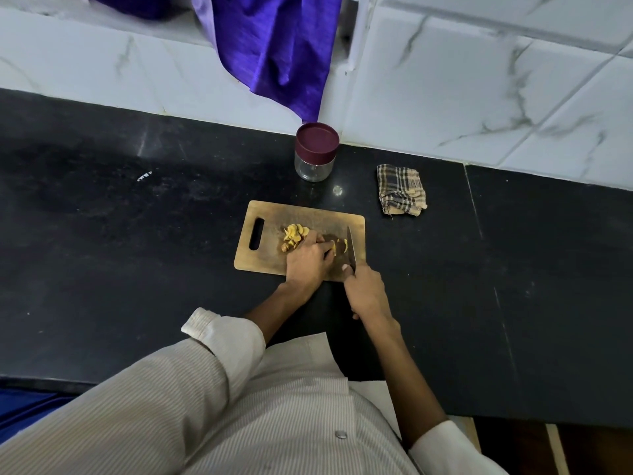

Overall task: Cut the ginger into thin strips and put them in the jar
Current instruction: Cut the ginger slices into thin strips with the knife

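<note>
On the black worktop point(137, 234), near the middle of the view, a wooden cutting board point(270, 258) lies with its long axis running from 9 to 3 o'clock and its handle slot at the 9 o'clock end. Sliced ginger point(294, 233) sits heaped on the board's middle, toward the 12 o'clock edge. Just beside that heap at 4 o'clock, the left hand point(308, 260) rests on the board with its fingers curled down over a smaller ginger piece point(340, 246), pinning it to the wood; only yellow slivers of that piece show past the fingertips. The right hand point(366, 291) has its fingers wrapped tight round the handle of a knife point(351, 245), whose blade points toward 12 o'clock, long axis from 6 to 12, lying just at 3 o'clock of the pinned piece. At 12 o'clock of the board, apart from it, the glass jar point(313, 166) stands upright against the marble-tiled wall with its maroon lid point(317, 144) on. A checked cloth point(400, 192) lies crumpled at 3 o'clock of the jar. Purple fabric point(274, 49) hangs down the wall above the jar.
</note>
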Demonstrator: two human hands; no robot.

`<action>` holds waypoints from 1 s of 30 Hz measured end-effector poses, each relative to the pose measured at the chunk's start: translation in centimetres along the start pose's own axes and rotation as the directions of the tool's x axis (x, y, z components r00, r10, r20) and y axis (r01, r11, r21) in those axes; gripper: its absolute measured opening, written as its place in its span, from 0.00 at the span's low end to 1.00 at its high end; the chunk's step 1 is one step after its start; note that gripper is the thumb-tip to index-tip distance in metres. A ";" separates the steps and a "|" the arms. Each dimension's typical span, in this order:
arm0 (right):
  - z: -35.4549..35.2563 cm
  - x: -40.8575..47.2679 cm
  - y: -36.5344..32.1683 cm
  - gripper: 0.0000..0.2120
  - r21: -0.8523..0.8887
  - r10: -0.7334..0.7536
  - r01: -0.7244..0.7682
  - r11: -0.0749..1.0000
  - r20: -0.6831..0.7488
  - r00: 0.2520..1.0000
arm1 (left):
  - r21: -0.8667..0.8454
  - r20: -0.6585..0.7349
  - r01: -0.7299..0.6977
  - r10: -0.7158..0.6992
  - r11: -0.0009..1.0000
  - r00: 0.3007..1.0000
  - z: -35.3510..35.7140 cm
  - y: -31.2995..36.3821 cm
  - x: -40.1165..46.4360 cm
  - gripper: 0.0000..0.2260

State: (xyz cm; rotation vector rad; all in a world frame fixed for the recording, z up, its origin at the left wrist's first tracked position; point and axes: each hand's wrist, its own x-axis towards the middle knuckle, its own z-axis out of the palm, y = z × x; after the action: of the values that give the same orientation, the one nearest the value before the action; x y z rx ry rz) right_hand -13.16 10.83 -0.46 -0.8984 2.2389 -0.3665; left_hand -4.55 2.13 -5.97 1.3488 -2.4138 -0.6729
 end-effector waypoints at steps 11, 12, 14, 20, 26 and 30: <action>-0.4 0.6 0.4 0.13 -0.008 0.100 -0.100 0.995 0.078 0.992 | -0.006 -0.016 0.003 -0.003 1.000 1.000 0.0 0.0 0.0 0.11; -0.4 0.6 0.7 0.13 0.001 0.092 -0.093 0.996 0.072 0.993 | -0.006 -0.017 0.000 0.000 1.000 1.000 0.1 0.0 0.0 0.11; -0.5 0.6 1.1 0.13 0.016 0.067 -0.068 0.998 0.063 0.996 | -0.007 -0.019 -0.001 0.001 1.000 1.000 0.1 0.1 0.0 0.11; 0.5 1.2 1.2 0.16 0.042 0.010 -0.011 0.999 0.030 1.000 | -0.007 -0.014 0.005 -0.005 1.000 1.000 0.1 0.0 0.0 0.11; 0.7 0.7 2.2 0.18 0.326 0.164 -0.240 0.914 0.244 0.956 | -0.014 -0.022 0.007 -0.007 1.000 1.000 0.1 0.0 0.0 0.12; -0.4 0.4 3.1 0.17 0.435 0.182 -0.352 0.829 0.386 0.904 | -0.025 -0.014 0.009 -0.009 1.000 1.000 0.1 0.0 -0.1 0.12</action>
State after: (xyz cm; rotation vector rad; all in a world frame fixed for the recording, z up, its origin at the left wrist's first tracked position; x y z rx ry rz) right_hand -15.18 12.82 -1.88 -0.3255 1.7968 -0.5784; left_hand -4.59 2.22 -6.08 1.3505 -2.3821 -0.6912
